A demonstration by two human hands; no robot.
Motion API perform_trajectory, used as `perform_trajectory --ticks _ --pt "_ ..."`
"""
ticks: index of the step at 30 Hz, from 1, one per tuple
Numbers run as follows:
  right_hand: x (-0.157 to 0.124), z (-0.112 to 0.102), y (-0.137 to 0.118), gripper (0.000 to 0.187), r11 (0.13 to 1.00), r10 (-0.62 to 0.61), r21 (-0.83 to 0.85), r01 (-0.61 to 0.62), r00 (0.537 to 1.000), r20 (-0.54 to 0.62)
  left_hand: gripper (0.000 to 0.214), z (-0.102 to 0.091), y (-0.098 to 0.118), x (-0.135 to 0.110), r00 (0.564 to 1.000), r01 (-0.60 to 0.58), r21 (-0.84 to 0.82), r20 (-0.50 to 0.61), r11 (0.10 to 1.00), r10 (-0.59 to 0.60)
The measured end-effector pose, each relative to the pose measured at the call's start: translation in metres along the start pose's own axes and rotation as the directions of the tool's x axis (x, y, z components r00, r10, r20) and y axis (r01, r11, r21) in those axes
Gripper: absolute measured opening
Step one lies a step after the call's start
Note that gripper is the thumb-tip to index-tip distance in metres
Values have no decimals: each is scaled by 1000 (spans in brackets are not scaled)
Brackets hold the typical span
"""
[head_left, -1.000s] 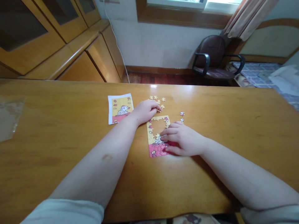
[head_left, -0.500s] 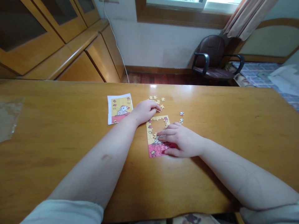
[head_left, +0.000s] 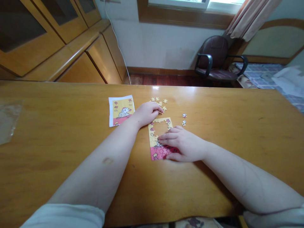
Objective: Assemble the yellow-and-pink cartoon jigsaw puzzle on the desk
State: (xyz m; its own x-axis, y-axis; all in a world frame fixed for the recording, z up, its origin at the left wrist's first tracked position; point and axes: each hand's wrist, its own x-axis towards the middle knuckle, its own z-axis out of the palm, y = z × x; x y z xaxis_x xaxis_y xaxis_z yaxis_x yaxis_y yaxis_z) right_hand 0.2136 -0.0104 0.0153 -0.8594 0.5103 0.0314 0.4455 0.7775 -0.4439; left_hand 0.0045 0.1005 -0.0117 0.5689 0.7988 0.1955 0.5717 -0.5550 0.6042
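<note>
A partly assembled jigsaw puzzle [head_left: 163,153] lies on the table, with a yellow upper frame, a pink lower part and a gap in the middle showing bare wood. My right hand [head_left: 184,144] rests over its lower right part, fingers stretched flat across the pieces and the thumb apart. Above the puzzle's top left corner, my left hand [head_left: 149,113] lies with its fingers loosely bent over the nearest loose yellow pieces [head_left: 160,103]; what is under the fingertips is hidden. Two loose white-patterned pieces [head_left: 184,123] sit right of the puzzle.
A printed picture sheet [head_left: 122,109] lies left of my left hand, partly behind the forearm. Clear plastic wrapping [head_left: 9,122] lies at the table's far left. Beyond the wooden table [head_left: 78,107] stand a cabinet [head_left: 104,57] and an armchair [head_left: 215,57].
My right hand has slid slightly left and down over the puzzle. The left hand stays in nearly the same place.
</note>
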Motion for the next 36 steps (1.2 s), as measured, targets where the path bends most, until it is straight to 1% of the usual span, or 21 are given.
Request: perform_trajectory --ticks 6,16,21,30,33,36 --pt "1 0 -2 58 1000 10 -23 -10 1000 9 30 0 0 0 1000 -6 -3 -2 1000 6" --pt "1 1 -3 59 1000 -1 -31 1 1000 1 31 0 0 0 1000 2 -2 -3 1000 -2" --pt "1 1 -2 57 995 49 -82 -52 998 -43 30 0 0 0 1000 3 -4 -3 1000 -3" --pt "1 -1 -4 56 986 100 -135 -100 995 -2 30 0 0 0 1000 -2 0 -2 1000 2" --pt "0 -1 -4 57 982 128 -140 -127 992 0 30 0 0 0 1000 -3 -3 -1 1000 3" --pt "0 0 -4 59 980 128 -152 -127 992 -5 30 0 0 0 1000 0 -2 0 1000 0"
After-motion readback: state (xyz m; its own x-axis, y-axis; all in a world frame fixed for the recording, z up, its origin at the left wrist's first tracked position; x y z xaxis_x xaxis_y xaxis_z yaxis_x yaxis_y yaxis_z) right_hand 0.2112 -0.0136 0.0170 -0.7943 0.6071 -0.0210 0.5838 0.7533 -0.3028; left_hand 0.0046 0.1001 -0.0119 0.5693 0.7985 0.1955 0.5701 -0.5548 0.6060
